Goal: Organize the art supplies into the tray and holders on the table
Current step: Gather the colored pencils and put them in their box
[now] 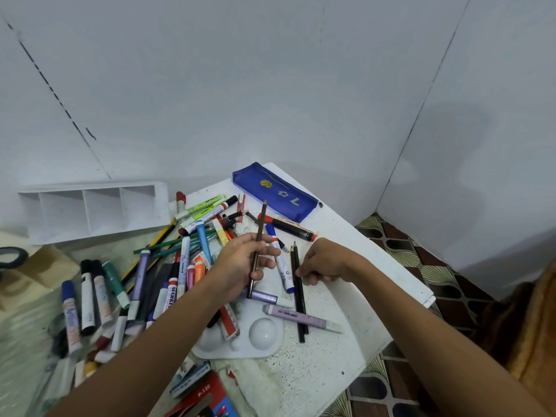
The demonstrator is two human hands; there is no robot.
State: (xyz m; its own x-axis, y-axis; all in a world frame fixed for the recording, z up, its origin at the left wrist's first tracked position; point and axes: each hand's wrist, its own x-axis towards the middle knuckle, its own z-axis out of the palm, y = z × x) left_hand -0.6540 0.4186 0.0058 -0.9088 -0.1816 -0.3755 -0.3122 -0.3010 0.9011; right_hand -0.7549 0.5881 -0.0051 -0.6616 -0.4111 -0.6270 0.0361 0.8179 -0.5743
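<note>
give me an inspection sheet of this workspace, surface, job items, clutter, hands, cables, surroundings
Surface: white table, speckled, set in a corner.
Job's things: pile of markers; white divided tray at far left; blue pencil case; two dark pencils lying side by side.
Clutter: white paint palette; red box at near edge.
Hands: left hand holds a brown pencil; right hand touches the two dark pencils.
Cables: nothing seen.
Surroundings: white walls; patterned floor.
</note>
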